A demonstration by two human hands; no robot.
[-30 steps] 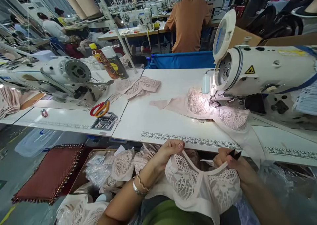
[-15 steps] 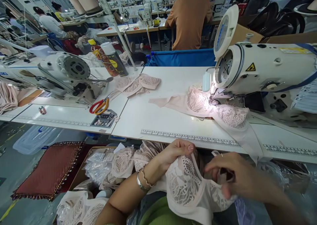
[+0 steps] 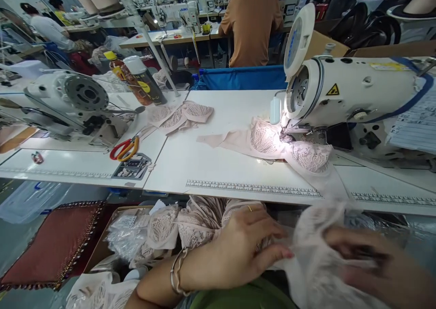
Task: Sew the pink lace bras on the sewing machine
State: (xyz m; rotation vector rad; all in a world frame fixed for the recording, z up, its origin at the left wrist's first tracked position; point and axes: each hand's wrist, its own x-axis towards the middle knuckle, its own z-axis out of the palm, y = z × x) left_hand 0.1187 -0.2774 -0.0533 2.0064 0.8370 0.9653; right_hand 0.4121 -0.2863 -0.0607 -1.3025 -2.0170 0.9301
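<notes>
In my right hand, its fingers closed and blurred by motion, is a pale pink lace bra at the lower right. My left hand reaches across the lap just left of that bra, palm down, thumb and fingers a little apart, with nothing gripped between them. Behind the left hand lies a pile of lace bras below the table edge. Another bra lies under the needle of the lit sewing machine on the white table.
A second sewing machine stands at the left, near scissors and two bottles. Another bra lies mid-table. A box of bras and plastic bags sits below, beside a red cushion. A person sits beyond.
The bra has moved right with my right hand and is now blurred. My left hand has let go of it and lies lower, turned palm down. The view has shifted slightly right.
</notes>
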